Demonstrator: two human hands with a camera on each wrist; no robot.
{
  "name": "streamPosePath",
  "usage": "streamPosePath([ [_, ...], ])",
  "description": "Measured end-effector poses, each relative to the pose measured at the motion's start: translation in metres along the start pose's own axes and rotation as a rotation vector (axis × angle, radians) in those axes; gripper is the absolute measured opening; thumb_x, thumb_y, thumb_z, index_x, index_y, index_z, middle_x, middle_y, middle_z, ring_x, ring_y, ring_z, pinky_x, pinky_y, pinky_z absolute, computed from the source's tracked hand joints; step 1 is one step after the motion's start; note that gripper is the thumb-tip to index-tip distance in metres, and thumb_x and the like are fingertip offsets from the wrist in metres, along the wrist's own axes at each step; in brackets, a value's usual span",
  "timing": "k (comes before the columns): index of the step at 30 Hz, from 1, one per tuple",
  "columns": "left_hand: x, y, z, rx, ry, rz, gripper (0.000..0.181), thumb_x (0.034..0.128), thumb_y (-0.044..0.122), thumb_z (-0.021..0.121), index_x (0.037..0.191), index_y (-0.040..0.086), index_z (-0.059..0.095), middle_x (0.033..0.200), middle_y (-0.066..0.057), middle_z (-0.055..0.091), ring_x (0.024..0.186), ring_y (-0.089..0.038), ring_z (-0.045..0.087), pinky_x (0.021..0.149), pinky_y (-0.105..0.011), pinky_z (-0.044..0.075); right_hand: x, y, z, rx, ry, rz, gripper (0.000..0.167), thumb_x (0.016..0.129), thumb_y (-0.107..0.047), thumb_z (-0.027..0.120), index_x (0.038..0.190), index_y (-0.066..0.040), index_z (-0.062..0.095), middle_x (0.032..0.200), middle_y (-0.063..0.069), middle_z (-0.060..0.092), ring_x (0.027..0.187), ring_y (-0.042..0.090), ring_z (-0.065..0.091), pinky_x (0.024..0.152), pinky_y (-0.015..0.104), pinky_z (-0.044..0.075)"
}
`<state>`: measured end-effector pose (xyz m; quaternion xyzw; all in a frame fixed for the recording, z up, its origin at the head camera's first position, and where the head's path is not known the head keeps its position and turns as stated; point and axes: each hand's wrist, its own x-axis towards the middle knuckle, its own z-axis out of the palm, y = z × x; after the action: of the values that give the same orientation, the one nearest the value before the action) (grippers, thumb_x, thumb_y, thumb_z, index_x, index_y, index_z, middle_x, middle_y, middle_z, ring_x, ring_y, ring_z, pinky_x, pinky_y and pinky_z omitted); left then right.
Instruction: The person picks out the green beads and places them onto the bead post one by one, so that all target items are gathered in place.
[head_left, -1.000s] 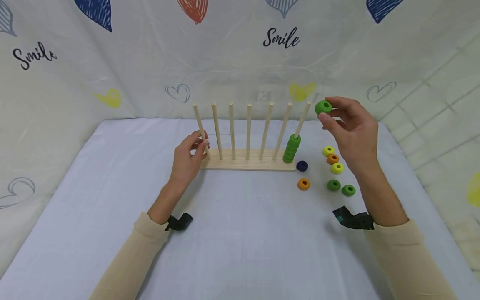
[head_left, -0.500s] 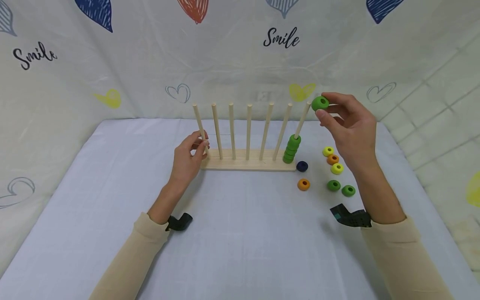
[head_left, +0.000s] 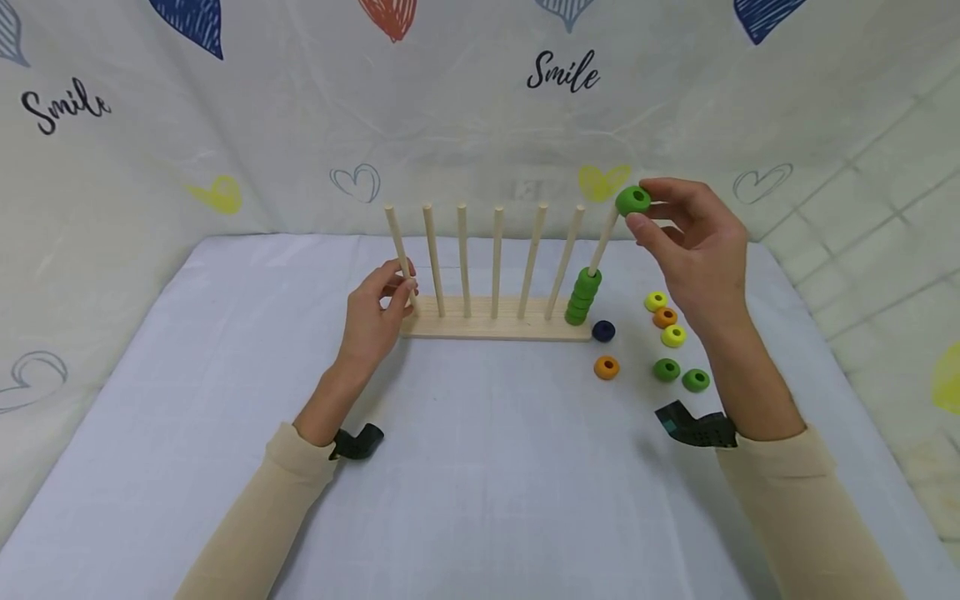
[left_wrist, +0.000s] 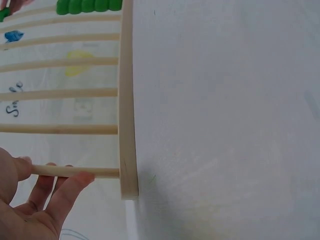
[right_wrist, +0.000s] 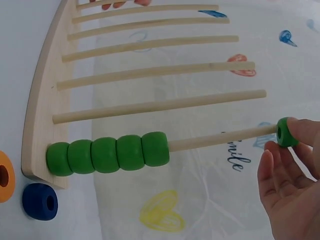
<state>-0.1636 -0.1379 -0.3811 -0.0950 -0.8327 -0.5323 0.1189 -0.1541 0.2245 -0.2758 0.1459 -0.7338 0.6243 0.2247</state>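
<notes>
Pinched between the thumb and fingers of the right hand (head_left: 693, 254) is one green bead (head_left: 633, 202), held up at the tip of the right end peg (right_wrist: 220, 139). The left hand (head_left: 375, 317) grips the left end peg (head_left: 394, 229), maybe so the wooden stand (head_left: 495, 332) won't wobble. Five stacked beads (right_wrist: 105, 155), all green, sit at the bottom of the right end peg, touching one another. It looks like the step now is to put one more green bead on top of them. You can't tell if the tip is inside the hole yet. Next, the hole should line up with the peg, and then the bead can go down onto the stack. Two loose green beads (head_left: 666, 370) lie on the white cloth (head_left: 465, 467), near two yellow beads (head_left: 673, 336). A dark blue bead (head_left: 603, 331) lies just beside the stand's right corner.
</notes>
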Motion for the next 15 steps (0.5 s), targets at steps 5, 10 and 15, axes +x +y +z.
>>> streamPosePath([
  [5, -0.0004, 0.0000, -0.0009, 0.003, 0.000, -0.004, 0.013, 0.1063, 0.010, 0.059, 0.118, 0.008, 0.064, 0.111, -0.018, 0.069, 0.099, -0.035, 0.072, 0.081, -0.046, 0.069, 0.0004, 0.0005, 0.0028, -0.043, 0.001, 0.007, 0.035, 0.096, -0.002, 0.072, 0.130, -0.007, 0.068, 0.122, -0.006, 0.069, 0.105, 0.012, 0.067, 0.085, 0.013, 0.058],
  [10, -0.0009, -0.0005, -0.0007, 0.001, -0.001, -0.011, 0.012, 0.1057, 0.010, 0.060, 0.117, 0.009, 0.064, 0.112, -0.017, 0.069, 0.099, -0.033, 0.072, 0.082, -0.044, 0.069, 0.0009, 0.0001, 0.0045, -0.119, 0.001, 0.000, 0.035, 0.096, -0.003, 0.072, 0.131, -0.008, 0.068, 0.123, -0.007, 0.069, 0.106, 0.012, 0.067, 0.090, 0.012, 0.058],
  [15, -0.0001, 0.0001, -0.0006, -0.004, -0.003, -0.005, 0.011, 0.1058, 0.010, 0.060, 0.116, 0.010, 0.064, 0.112, -0.017, 0.069, 0.100, -0.033, 0.071, 0.082, -0.043, 0.069, 0.0024, -0.0012, 0.0071, -0.130, -0.009, -0.005, 0.035, 0.096, -0.003, 0.072, 0.130, -0.010, 0.069, 0.122, -0.005, 0.069, 0.105, 0.012, 0.066, 0.086, 0.012, 0.058],
])
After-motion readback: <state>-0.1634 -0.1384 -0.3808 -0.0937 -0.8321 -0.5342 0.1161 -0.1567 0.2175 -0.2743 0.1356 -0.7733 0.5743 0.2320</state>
